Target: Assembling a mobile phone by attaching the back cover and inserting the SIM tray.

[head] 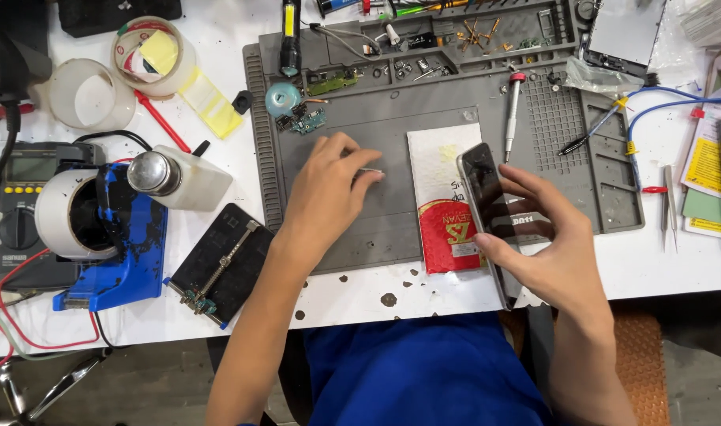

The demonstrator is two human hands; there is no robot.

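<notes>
My right hand [538, 241] holds a dark smartphone [486, 205] tilted on its edge above the grey work mat [360, 229], fingers wrapped across its screen. Under the phone lies a white and red padded envelope [439, 197]. My left hand [329, 193] rests on the mat to the left of the envelope, with thumb and forefinger pinching a small thin metal part [370, 170]. A red-capped screwdriver [513, 114] lies on the mat just beyond the phone.
A blue tape dispenser [100, 229], a white bottle [179, 177], a multimeter [29, 205] and a black phone back with a circuit strip [218, 264] sit left. Tape rolls [147, 55] are at the back left. Small boards [305, 118], tweezers [670, 205] and cables surround the mat.
</notes>
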